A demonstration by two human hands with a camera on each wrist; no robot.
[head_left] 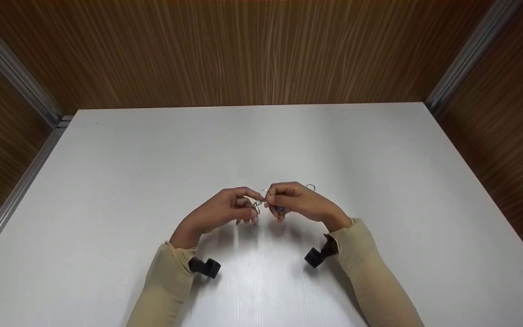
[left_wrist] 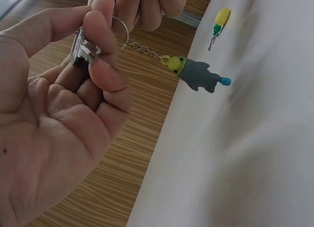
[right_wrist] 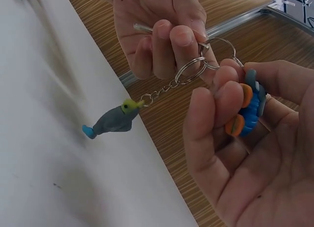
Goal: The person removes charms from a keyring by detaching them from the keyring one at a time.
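Observation:
Both hands meet low over the middle of the white table [head_left: 379,181]. My left hand [head_left: 249,205] [left_wrist: 95,38] pinches a small silver key [left_wrist: 80,51] [right_wrist: 142,28] between thumb and forefinger. A split ring [left_wrist: 120,33] [right_wrist: 190,70] hangs at the key. From it a short chain carries a grey charm [left_wrist: 197,75] [right_wrist: 112,122] with a yellow-green head and a blue tip, dangling free. My right hand [head_left: 274,204] [right_wrist: 240,87] curls its fingers round a blue and orange charm [right_wrist: 246,114] and touches the rings. A second ring [right_wrist: 221,45] [head_left: 310,186] links in beside the first.
A small yellow and green piece [left_wrist: 220,19] shows over the table beyond the charm. Wood-grain walls with metal trim [head_left: 466,54] close in the table at the back and sides. Black camera mounts [head_left: 204,267] [head_left: 318,255] sit on both beige sleeves.

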